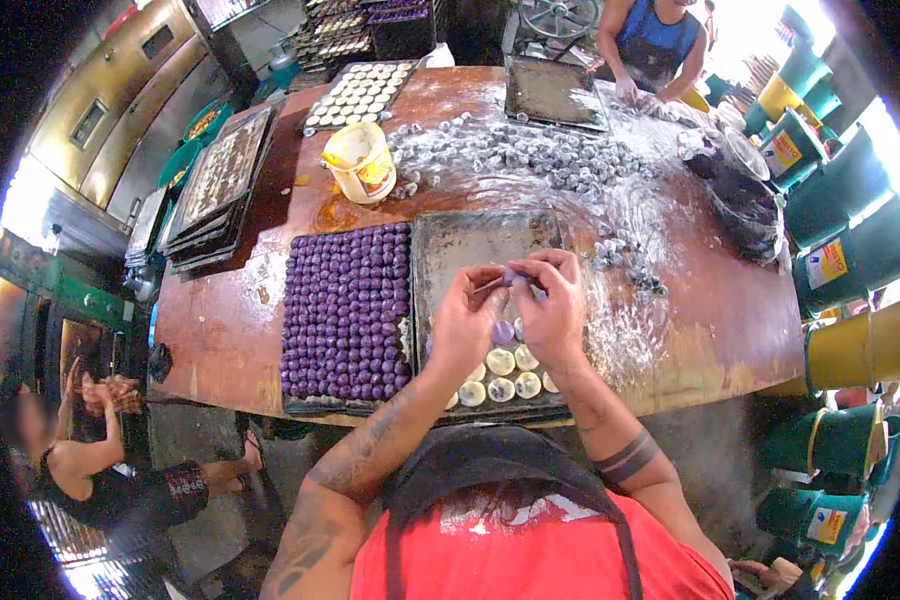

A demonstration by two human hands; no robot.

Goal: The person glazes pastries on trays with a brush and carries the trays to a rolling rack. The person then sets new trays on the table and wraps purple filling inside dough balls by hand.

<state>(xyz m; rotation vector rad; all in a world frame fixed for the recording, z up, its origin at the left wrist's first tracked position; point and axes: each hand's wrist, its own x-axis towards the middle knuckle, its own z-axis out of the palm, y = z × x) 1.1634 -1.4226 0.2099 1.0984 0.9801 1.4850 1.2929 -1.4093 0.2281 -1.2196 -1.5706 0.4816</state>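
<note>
My left hand [467, 312] and my right hand [553, 308] meet over a metal tray [475, 235], pinching a small lump of purple dough [511, 277] between their fingertips. Below them, in the near part of this tray, sit several pale round dough pieces [500, 362], some with dark spots; a purple one [503, 334] lies just under my hands. The far part of the tray shows bare, worn metal. Close against its left side is another tray packed with rows of dark purple balls [348, 310].
Flour-dusted purple balls [560, 160] are heaped across the wooden table [225, 350]. Beyond the trays stand a yellow-white bucket [360, 175], a tray of pale rounds [358, 95] and stacked trays [220, 180]. A co-worker [655, 50] handles dough at the far right; another person [80, 450] sits left.
</note>
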